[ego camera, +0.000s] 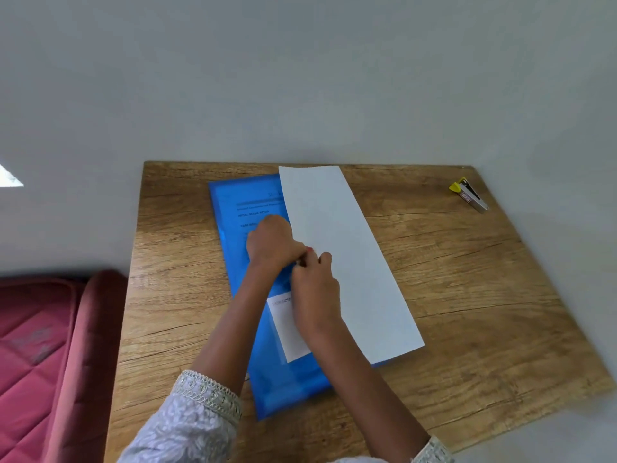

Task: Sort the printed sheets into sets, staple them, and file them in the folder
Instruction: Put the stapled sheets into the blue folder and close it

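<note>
A blue translucent folder (283, 385) lies lengthwise on the wooden table (467, 279), with printed sheets showing through its far end. A white sheet (344, 262) lies blank side up, covering the folder's right half. Another printed sheet (287, 329) shows at the folder's middle, partly under my right wrist. My left hand (272, 243) and my right hand (315, 285) meet at the white sheet's left edge over the folder, fingers curled; they seem to pinch something small there, but it is hidden. A small yellow and silver stapler (469, 194) lies at the table's far right corner.
A red padded seat (50, 355) stands against the table's left side. A plain grey wall rises behind the table's far edge. Bare wood shows to the right of the folder and at the near left.
</note>
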A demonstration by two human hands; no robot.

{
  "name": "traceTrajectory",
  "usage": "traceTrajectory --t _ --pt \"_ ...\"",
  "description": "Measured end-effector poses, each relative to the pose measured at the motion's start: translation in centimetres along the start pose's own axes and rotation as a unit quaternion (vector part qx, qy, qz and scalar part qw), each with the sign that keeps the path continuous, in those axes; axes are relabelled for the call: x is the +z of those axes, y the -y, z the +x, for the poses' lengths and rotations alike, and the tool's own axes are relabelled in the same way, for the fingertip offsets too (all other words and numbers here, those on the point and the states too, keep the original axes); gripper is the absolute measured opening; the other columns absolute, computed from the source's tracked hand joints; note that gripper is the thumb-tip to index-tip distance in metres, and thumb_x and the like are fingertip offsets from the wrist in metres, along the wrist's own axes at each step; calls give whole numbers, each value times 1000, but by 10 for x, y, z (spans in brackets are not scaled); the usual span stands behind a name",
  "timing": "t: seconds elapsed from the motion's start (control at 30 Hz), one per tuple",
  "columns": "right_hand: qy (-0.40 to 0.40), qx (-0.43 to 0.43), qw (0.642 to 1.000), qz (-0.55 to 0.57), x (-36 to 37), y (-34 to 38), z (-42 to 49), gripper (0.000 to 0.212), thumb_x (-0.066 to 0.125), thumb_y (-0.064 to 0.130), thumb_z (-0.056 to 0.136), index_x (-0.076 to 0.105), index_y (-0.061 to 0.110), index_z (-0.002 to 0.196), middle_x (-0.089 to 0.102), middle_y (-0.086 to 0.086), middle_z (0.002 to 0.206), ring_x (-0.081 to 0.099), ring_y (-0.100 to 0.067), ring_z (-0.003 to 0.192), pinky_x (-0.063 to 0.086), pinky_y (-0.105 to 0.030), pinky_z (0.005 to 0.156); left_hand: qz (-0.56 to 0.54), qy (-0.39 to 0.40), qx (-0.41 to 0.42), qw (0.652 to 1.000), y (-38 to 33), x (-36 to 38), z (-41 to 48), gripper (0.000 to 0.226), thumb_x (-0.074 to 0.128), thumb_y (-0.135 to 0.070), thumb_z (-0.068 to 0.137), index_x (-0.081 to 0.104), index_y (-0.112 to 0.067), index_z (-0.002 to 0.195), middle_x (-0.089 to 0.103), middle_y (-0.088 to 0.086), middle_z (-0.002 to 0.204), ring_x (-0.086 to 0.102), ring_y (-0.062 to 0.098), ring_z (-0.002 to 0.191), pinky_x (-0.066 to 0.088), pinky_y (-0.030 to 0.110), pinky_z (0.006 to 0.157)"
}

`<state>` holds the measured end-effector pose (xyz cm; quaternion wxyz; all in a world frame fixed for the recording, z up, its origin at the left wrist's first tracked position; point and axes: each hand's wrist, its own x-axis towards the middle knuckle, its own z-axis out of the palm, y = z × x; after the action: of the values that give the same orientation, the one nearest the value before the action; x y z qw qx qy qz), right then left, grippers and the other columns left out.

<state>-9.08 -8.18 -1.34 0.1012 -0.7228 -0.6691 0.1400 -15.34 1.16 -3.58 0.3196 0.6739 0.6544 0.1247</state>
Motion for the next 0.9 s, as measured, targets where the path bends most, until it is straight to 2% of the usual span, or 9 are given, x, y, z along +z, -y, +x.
traceTrajectory --t 0.07,0.13,0.23,0.33,0.4,0.47,0.6,0.77,0.9 --pt "8 1 1000 -10 -7 -5 0 32 46 3 95 51 5 127 52 -11 120 51 -26 106 41 -26 73 -18 16 9 1000 4 -1 0 47 75 -20 76 35 -14 50 34 -2 51 33 11 48 27 24 46" --pt "24 12 1000 3 -19 -20 5 13 53 9 93 65 7 96 62 -6 92 59 -19 90 35 -18 63 -48 50 24 997 7 -3 1 52 80 -33 75 38 -14 51 36 -3 50 33 10 47 26 24 48" --pt "59 58 993 89 -38 -41 18 49 58 29 94 45 16 48 43 4 48 43 -5 46 28 -14 46 -103 116 42 987 7 -19 -1 35 70 -39 85 59 -11 67 47 -4 60 41 6 56 29 21 55" --pt "37 71 993 85 -40 -48 21 46 62 35 91 50 19 50 49 5 49 45 -5 47 32 -16 51 -122 175 56 975 7 -27 -3 34 61 -33 94 69 0 91 62 3 81 55 15 83 36 23 71" --pt "9 73 994 76 -35 -43 21 29 67 43 85 73 15 82 70 0 77 64 -11 70 44 -21 63 -120 189 52 973 7 -28 -5 34 57 -29 97 70 1 106 67 13 107 57 25 106 35 28 87" --pt "-7 84 996 10 -27 -34 19 44 67 50 82 70 12 103 71 -2 96 66 -18 86 44 -23 65 -132 193 43 971 8 -26 -6 32 54 -27 98 70 0 106 66 15 114 56 27 112 33 30 94" --pt "-57 70 993 -77 -15 -20 13 30 54 40 93 52 16 75 53 3 72 49 -12 63 24 -22 50 -119 184 54 974 10 -25 -7 23 54 -20 98 73 -7 98 68 13 114 57 25 106 39 40 105" --pt "-69 58 991 -95 -8 -16 15 15 60 12 89 60 7 75 60 -4 69 41 -13 58 11 -21 44 -179 42 86 979 20 -19 -16 26 65 -13 91 68 -10 117 62 6 125 55 16 115 39 24 100" --pt "-103 25 990 -93 -3 -16 17 39 88 -2 52 51 10 46 51 -3 42 29 -8 42 -3 -15 45 56 -103 68 991 34 5 -35 65 60 -37 92 32 -22 149 7 0 162 1 29 148 2 53 116"
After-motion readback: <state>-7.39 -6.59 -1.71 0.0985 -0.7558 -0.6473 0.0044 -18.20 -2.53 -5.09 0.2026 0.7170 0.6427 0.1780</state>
